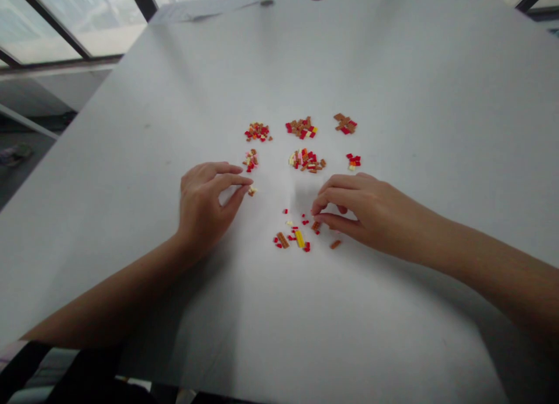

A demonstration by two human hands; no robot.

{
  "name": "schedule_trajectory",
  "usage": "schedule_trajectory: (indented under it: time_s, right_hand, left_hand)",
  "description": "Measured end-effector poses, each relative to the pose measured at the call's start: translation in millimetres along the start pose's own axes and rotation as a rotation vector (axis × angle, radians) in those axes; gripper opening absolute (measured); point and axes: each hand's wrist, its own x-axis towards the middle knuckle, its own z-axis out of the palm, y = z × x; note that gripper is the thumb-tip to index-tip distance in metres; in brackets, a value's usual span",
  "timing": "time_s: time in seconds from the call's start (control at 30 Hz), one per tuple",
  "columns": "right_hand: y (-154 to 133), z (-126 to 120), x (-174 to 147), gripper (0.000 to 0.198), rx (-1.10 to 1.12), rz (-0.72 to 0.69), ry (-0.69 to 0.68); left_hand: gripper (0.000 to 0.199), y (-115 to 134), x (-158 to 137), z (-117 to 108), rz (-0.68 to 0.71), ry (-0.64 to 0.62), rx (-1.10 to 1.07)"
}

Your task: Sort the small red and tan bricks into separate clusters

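Note:
My left hand [212, 203] is closed in a pinch, its thumb and index fingertips right at a tiny cluster of cream and brown toy bricks [252, 191]. Whatever lies between those fingertips is too small to make out. Over the right side of a loose scatter of bricks, my right hand [353, 203] has its thumb and fingers curled together. A brown brick [316, 225] shows just under its thumb; what the fingertips hold, if anything, is hidden. The scatter also has a yellow brick [299, 238], a long brown brick [283, 240] and several small red ones.
Sorted piles lie beyond my hands on the white table [414, 89]: a red-orange pile [258, 131], a brown-red pile [301, 127], a flat brown pile [345, 124], a mixed pile [307, 160], a small pile [250, 160] and a red one [353, 161]. Windows stand at the far left.

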Motion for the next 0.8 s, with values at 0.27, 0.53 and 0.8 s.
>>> schedule_trajectory:
  time_s: [0.27, 0.53, 0.8]
  right_hand:
    - [-11, 4, 1, 0.010, 0.183, 0.026, 0.185]
    - [-19, 5, 1, 0.008, 0.194, -0.047, 0.226]
    - [-19, 8, 1, 0.013, 0.172, -0.066, 0.249]
  left_hand:
    - [0.006, 40, -1, -4, 0.308, -0.015, -0.137]
    - [0.010, 56, -2, -1, 0.302, 0.008, -0.183]
    - [0.012, 58, -1, -2, 0.253, 0.051, -0.138]
